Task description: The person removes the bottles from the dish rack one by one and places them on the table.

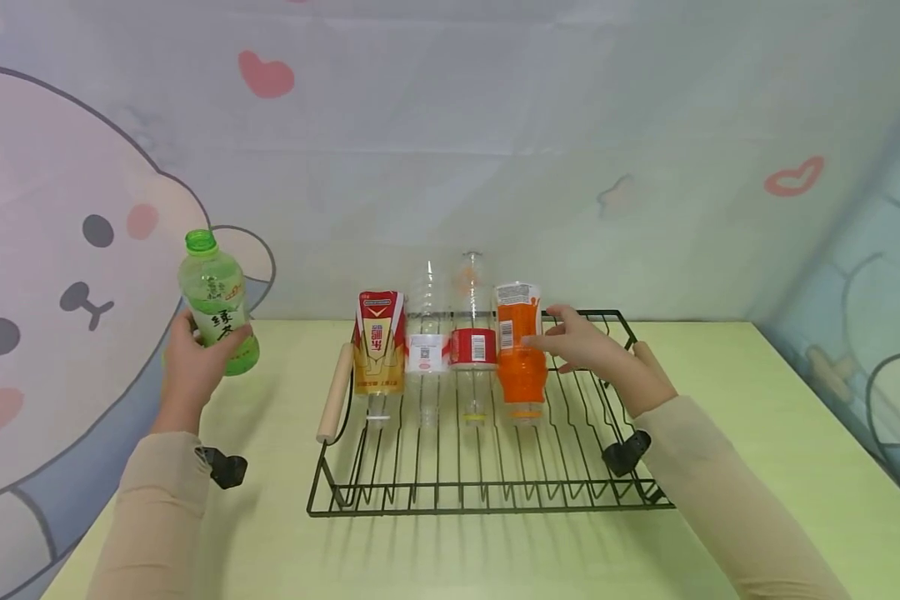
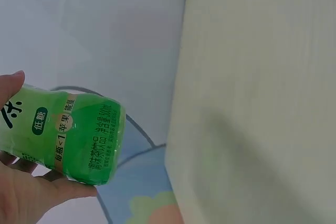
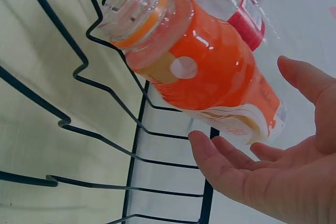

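Note:
In the head view my left hand [image 1: 195, 362] grips a green tea bottle [image 1: 221, 312], capless and tilted a little, above the table's left part. The left wrist view shows the lower end of this green bottle [image 2: 68, 135], with the thumb and fingers around it. My right hand [image 1: 588, 346] is beside an orange-labelled bottle [image 1: 521, 367] that stands neck down in the black wire rack [image 1: 450, 485]. Seen from the right wrist, the fingers [image 3: 226, 169] and thumb are spread and relaxed near the orange bottle [image 3: 215, 72], apart from it.
Left of the orange bottle, the rack holds a clear bottle with a red label [image 1: 472, 347], a clear bottle with a white label [image 1: 427, 353] and a red-and-gold bottle [image 1: 379, 342], all neck down. A wooden handle [image 1: 335, 392] is on the rack's left side. A printed cloth [image 1: 450, 167] hangs behind.

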`<state>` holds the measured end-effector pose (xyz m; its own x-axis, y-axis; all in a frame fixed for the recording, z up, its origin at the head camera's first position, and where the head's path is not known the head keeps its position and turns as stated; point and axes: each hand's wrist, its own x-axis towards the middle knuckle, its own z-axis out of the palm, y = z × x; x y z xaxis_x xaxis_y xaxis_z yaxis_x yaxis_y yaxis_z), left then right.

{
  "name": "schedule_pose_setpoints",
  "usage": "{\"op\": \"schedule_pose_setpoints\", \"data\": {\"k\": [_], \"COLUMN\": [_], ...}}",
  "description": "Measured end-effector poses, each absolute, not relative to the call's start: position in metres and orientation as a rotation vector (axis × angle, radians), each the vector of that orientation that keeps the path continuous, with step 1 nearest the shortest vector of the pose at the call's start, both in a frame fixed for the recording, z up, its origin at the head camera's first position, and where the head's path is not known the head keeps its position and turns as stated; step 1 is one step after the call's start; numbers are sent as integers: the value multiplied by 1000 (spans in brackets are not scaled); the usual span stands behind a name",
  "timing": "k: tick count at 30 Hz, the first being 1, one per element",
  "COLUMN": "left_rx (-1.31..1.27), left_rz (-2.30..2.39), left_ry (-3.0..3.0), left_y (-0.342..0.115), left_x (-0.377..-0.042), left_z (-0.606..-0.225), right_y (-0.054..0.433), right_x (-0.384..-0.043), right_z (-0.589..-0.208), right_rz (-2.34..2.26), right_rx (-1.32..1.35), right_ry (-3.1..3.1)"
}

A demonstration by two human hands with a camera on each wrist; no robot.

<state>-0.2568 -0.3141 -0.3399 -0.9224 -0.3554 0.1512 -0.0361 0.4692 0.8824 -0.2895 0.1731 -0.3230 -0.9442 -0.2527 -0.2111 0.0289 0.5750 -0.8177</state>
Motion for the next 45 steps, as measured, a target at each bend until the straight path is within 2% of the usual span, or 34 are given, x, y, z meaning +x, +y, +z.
{"op": "schedule_pose_setpoints", "data": {"k": [17, 29, 45], "left_rx": [551, 529, 504], "left_rz": [-1455, -1632, -1657], "left_ry": [-2460, -2342, -2327], "left_y": [-344, -345, -340], "left_x": [-261, -261, -266], "left_z": [-383, -399, -401], "right_y": [166, 163, 165], "right_x": [-290, -290, -286], "right_z": [-339, -345, -340], "right_rz": [-1315, -1372, -1417], "right_rx": [-193, -193, -180], "right_ry": [2376, 2321, 2314]}}
